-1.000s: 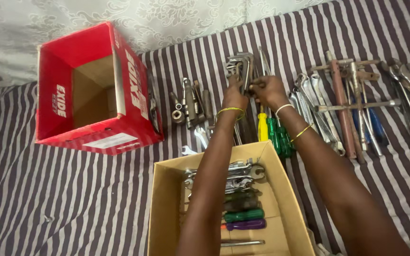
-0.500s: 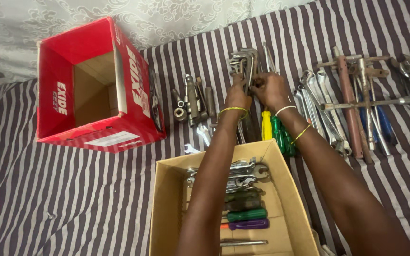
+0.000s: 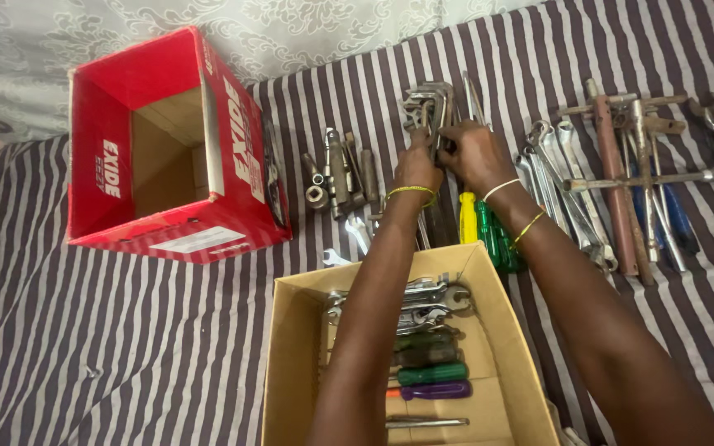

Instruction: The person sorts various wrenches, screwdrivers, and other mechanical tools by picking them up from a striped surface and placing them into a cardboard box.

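- The bundle of bent metal keys (image 3: 430,106) lies on the striped bed cover (image 3: 126,330), just beyond the open brown box (image 3: 287,363).
- Left hand (image 3: 419,169) and right hand (image 3: 468,153) both close their grip on the bundle.
- Gathering looks in hand; lifting calls for a firm, even hold.
- Yellow and green screwdrivers (image 3: 481,227) lie between bundle and box; a red box (image 3: 159,149) stands left.

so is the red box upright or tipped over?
Tipped. The red box lies on its side on the striped cloth, its opening facing the camera; nothing shows inside it.
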